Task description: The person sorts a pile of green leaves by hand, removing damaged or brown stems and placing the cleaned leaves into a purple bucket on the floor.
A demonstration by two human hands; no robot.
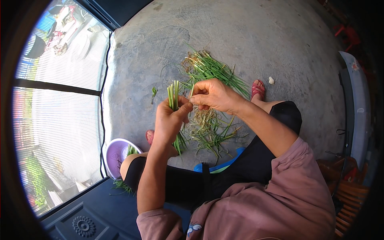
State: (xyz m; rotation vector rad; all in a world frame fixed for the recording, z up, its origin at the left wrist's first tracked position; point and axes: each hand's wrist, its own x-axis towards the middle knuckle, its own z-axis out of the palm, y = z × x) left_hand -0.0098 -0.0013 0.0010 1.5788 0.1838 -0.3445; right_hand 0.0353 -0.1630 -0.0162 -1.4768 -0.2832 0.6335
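Observation:
My left hand (170,120) is closed around a small bunch of green chive stalks (173,96), held upright with the cut ends up and the leaves hanging below the fist. My right hand (214,95) pinches at the top of that bunch, thumb and fingers meeting just beside the left thumb. Below both hands a pile of pulled roots and trimmings (208,128) lies on the concrete floor. Farther out lies a loose heap of untrimmed green stalks (208,68).
A purple basin (116,154) with some greens stands by my left knee. A blue stool edge (224,162) shows between my legs. My feet in pink sandals (258,89) rest on the grey concrete floor (240,36). A screened window (60,112) is at left, wooden furniture (352,192) at right.

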